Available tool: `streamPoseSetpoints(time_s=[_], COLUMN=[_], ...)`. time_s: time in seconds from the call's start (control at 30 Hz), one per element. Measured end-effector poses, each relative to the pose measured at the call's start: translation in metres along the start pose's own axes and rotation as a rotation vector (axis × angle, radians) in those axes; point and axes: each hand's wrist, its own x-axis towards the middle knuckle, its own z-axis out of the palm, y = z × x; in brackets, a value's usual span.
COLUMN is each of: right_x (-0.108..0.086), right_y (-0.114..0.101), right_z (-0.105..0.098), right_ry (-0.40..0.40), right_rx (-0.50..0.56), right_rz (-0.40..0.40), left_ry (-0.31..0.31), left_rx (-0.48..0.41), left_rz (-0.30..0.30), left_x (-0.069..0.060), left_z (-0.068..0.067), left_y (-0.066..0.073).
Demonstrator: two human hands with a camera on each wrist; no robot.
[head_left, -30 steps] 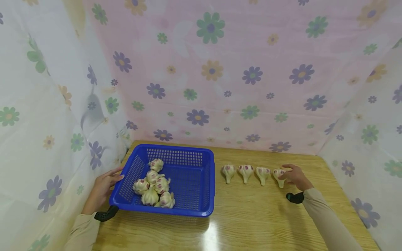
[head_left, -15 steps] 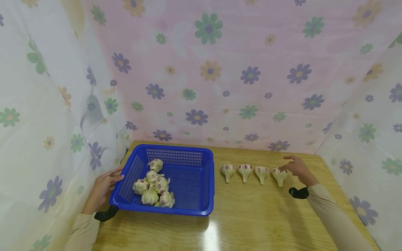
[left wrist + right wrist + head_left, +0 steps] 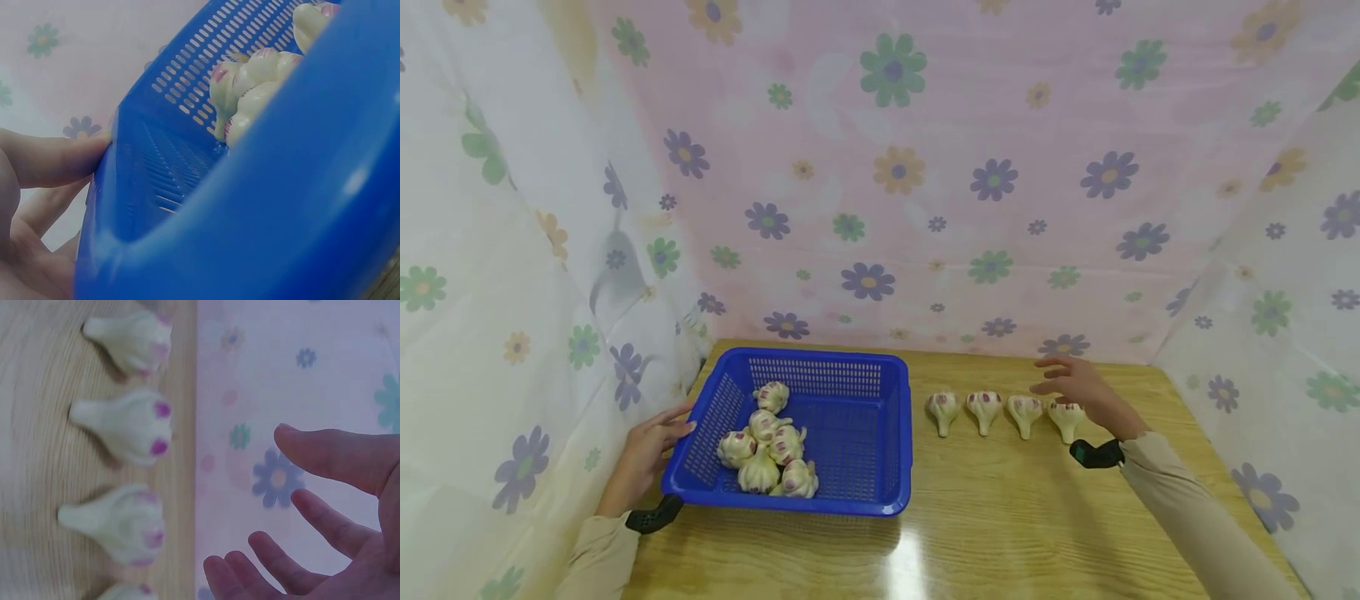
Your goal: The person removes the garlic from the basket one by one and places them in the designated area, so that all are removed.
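My left hand [image 3: 646, 454] holds the left side of a blue plastic basket [image 3: 897, 433]. In the left wrist view the thumb [image 3: 69, 156] meets the rim, while the other fingertips are hidden behind the outer wall. A pile of garlic bulbs [image 3: 786, 443] lies in the left half of the basket. My right hand [image 3: 1093, 393] hovers with spread fingers behind the right end of a row of garlic bulbs, holding nothing. The rightmost garlic bulb [image 3: 1066, 422] is partly hidden by that hand; beside it lies another garlic bulb [image 3: 1025, 414]. Their stems point towards me.
Two more garlic bulbs, one nearer the basket [image 3: 943, 412] and one beside it [image 3: 984, 410], belong to the row. Everything stands on a wooden table [image 3: 1000, 517]. Flower-patterned cloth [image 3: 925, 250] rises behind the table and at both sides.
My right hand has let go of the rightmost garlic bulb, lifted away towards the back, then shifted left. The left hand and the basket have stayed in place.
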Motion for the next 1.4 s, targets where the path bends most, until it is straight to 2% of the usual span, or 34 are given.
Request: streamPoseSetpoints(time_s=[0.27,0.53,0.7,1.13,1.4], right_x=[0.004,0.004,0.004,0.006,0.004], right_y=[-0.029,-0.05,-0.059,-0.073,-0.078], right_z=[0.025,0.051,0.065,0.099,0.113], right_ry=[-0.087,-0.165,-0.213,-0.265,-0.313], right_rx=[0.018,0.081,0.122,0.2,0.23], right_rz=[-0.089,-0.147,-0.173,-0.198,-0.22], left_ry=[0.006,0.008,0.012,0.026,0.016], left_rx=[-0.019,-0.023,-0.016,-0.009,-0.023], left_rz=[0.007,0.022,0.011,0.0,0.01], left_x=[-0.003,-0.004,-0.003,-0.003,-0.003], left_z=[0.002,0.001,0.001,0.001,0.0], left_y=[0.002,0.001,0.0,-0.004,0.001])
